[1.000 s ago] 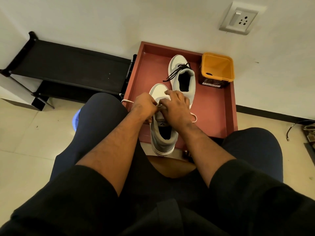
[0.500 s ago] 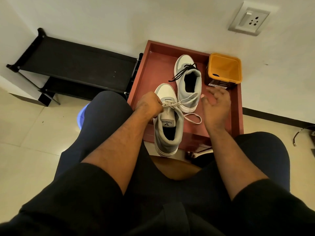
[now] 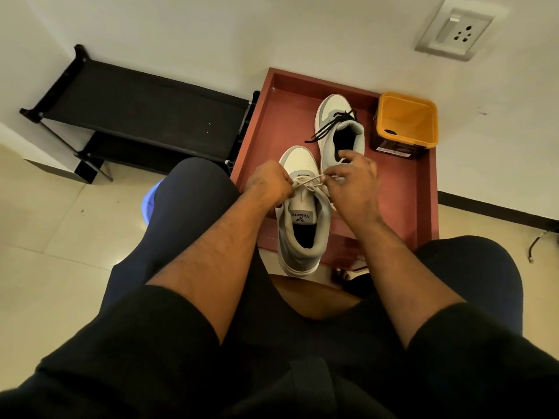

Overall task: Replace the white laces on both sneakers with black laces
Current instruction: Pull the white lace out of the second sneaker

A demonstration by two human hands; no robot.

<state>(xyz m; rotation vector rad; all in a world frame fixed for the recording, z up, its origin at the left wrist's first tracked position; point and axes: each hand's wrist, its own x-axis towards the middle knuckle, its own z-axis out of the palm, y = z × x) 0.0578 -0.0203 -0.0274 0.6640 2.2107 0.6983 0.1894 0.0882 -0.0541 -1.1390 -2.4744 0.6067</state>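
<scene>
Near grey-and-white low-top sneaker [image 3: 302, 219] at frame centre, heel toward viewer, long axis vertical. White cotton lace [image 3: 308, 183] runs crosswise between hands: left hand [image 3: 267, 187] fisted round one end, right hand [image 3: 352, 184] pinching the other, remaining fingers spread.

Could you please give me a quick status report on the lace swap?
Both hands, left and right, pinch the white lace on the near sneaker. Far sneaker wears black lace. Nothing in the way.

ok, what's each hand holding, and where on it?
Both hold the near sneaker's white lace: left hand grips its left end at the eyelets, right hand pinches the right stretch.
</scene>
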